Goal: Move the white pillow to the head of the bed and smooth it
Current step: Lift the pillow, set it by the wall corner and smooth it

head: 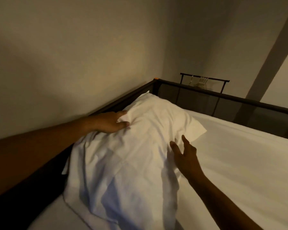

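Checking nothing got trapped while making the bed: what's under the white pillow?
Only the white sheet shows around the white pillow, which lies on it beside the dark bed frame. Anything beneath the pillow is covered.

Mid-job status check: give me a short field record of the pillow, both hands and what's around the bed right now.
pillow: soft white fabric pillow, wrinkled, lying on the white fitted sheet, its far corner near the frame's corner
left hand: left hand pinches a fold at the pillow's left edge
right hand: right hand open, fingers spread at the pillow's right edge; contact unclear
frame: dark metal bed rail along the wall side and far end
behind: black clothes rack with hangers
smoothing: not done, creases visible
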